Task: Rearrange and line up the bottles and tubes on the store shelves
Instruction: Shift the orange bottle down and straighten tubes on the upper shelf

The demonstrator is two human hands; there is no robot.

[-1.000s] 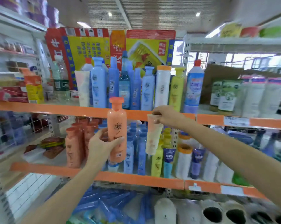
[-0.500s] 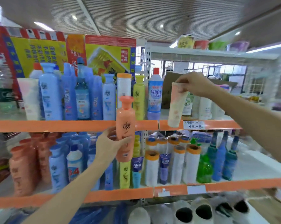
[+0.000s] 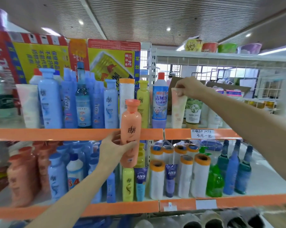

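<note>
Head view | right hand [image 3: 190,87] pinching pale tube [image 3: 178,109], now carried rightward onto upper shelf [image 3: 176,134] beside toilet cleaner [image 3: 159,104] | left hand [image 3: 113,148] gripping orange bottle [image 3: 130,132], unplaced.

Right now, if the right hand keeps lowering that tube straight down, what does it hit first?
Probably the upper shelf: the right hand holds the pale tube cap-down just above it, between the toilet cleaner bottle and a green-label tube. Depth unclear.

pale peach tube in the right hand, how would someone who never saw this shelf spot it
Find the upper orange-edged shelf, right bay. Beside the white-and-blue cleaner bottle with the red cap stands a pale peach squeeze tube, pinched at its top by the right hand; its neighbours have green labels.
</note>
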